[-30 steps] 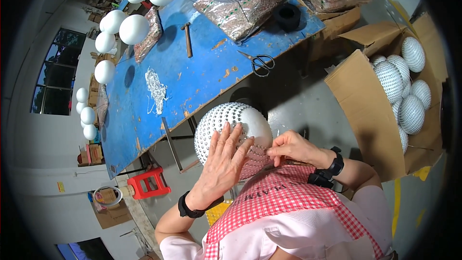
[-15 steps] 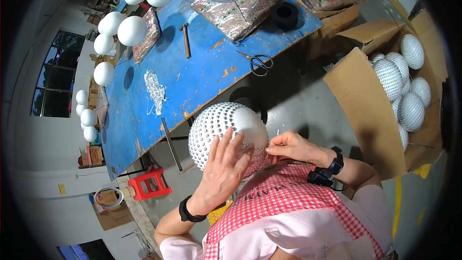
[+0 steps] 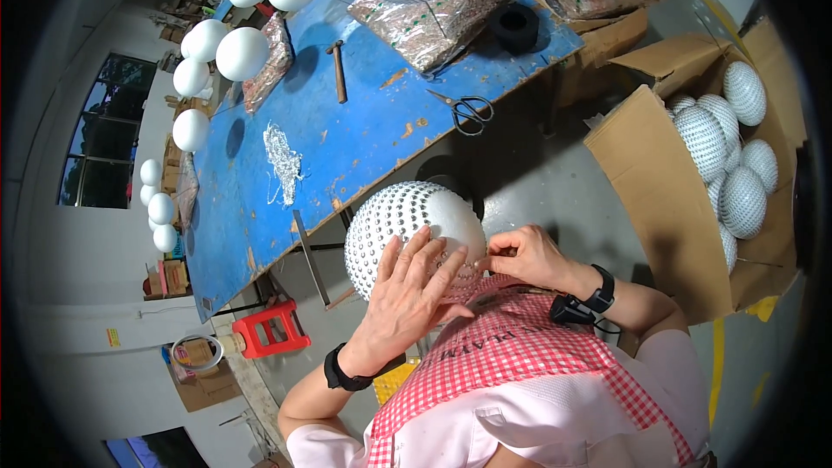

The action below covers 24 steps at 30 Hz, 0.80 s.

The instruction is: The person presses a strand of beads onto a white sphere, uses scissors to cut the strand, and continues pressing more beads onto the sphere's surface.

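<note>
Your left hand (image 3: 406, 295) is open, with its fingers spread over the ball you are working on. Your right hand (image 3: 529, 258) is curled at the ball's 4 o'clock edge, thumb near fingertips. The spot is too small to tell if they grip anything.

The silver-studded ball (image 3: 412, 212) sits right in front of you, just above your red checked apron (image 3: 520, 338), with the blue table (image 3: 347, 152) beyond it.

Take the ball as the middle of a clock. Rows of shiny studs fill its side from about 8 to 12 o'clock. From about 1 to 3 it is smooth white. More studs show near 4 and 5, but your left hand hides some of the low part. So I think more than half of what shows is done, and the white patch is left.

Farther out, a heap of tangled silver strands (image 3: 282, 160) lies at 10 o'clock, the hammer (image 3: 339, 74) at 11, and the black-handled scissors (image 3: 471, 115) at 1. Plain white balls (image 3: 243, 54) stand between 10 and 11. Near 3, a cardboard box (image 3: 646, 208) holds studded eggs (image 3: 743, 204) that look all covered on the sides that show.
</note>
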Each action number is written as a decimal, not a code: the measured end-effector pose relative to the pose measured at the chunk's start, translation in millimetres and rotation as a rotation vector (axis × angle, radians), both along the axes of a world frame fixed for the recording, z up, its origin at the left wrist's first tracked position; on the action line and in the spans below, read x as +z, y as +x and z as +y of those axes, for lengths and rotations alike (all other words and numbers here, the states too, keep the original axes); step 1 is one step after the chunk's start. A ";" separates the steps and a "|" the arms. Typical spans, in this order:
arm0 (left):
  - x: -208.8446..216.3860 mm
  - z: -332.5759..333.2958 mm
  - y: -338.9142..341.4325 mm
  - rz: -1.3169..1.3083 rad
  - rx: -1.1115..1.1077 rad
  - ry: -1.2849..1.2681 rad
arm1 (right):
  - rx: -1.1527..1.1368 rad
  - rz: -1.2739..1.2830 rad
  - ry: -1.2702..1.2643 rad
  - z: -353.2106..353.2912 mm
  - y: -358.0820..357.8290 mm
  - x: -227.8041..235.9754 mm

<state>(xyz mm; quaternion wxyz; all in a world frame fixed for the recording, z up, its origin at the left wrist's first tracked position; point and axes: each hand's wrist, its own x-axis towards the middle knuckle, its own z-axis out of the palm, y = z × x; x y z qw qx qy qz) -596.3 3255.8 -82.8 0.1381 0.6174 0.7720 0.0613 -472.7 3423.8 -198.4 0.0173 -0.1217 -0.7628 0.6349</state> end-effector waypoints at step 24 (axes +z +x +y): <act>1.5 -10.1 -6.7 0.205 -0.055 0.011 | 0.233 -0.164 -0.674 1.9 -5.8 17.6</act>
